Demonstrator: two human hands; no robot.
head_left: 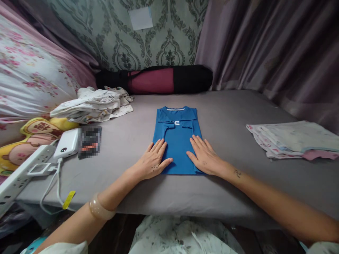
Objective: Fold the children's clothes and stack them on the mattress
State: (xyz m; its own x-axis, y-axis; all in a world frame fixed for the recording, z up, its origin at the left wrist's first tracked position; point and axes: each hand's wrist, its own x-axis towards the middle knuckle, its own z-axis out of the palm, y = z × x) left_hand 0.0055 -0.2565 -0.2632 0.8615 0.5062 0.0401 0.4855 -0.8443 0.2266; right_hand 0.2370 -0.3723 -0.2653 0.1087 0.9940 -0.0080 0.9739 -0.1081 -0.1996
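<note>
A blue T-shirt [178,151] lies on the grey bed sheet, its sides and sleeves folded inward into a narrow rectangle. Its neckline points away from me, and part of a white print shows between the folded sleeves. My left hand [153,160] rests flat on the shirt's left edge, thumb spread toward the middle. On the right edge, my right hand [205,155] lies flat too, with its fingers stretched out. Neither hand grips the cloth. The shirt's lower side edges are partly hidden under my palms.
Folded light cloths [293,139] lie at right, and a pile of patterned clothes [96,104] at left. A white power bank [66,143], a power strip [25,173] and cables sit at the near left. A long black and maroon bag [150,81] lies along the wall.
</note>
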